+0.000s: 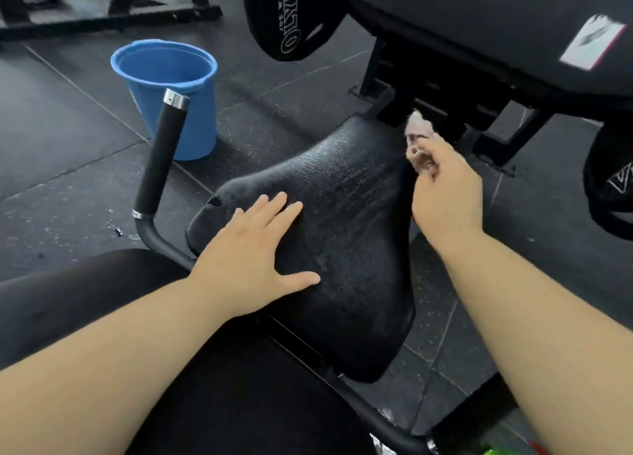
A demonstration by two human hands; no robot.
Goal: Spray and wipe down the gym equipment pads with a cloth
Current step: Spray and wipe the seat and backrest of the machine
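**Cloth at the far right edge of the seat pad, one hand flat on top**

The black seat pad (342,249) fills the middle of the view, and its textured surface shows a dull, speckled sheen that may be moisture; the picture is too soft to say for sure.

The left hand (253,252) lies palm down on the near left part of the pad. Its grip is wide: the fingers are straight and spread, the thumb is out to the side, and it holds nothing.

The right hand (445,194) is over the pad's far right edge. Its grip is narrow, with the fingers curled in and pinching a small pale cloth (416,129). The cloth sticks up and forward out of the fingertips, on the far side of the hand. It hangs just past the pad's far right corner, and little or none of it lies on the pad.

Left of the pad a handle bar (164,160) in black foam with a silver end cap rises at a tilt. Beyond it, past the pad's far left side, a blue bucket (171,88) stands on the dark rubber floor (68,129). Above the pad's far end hangs a black weight plate (291,16) with white lettering.
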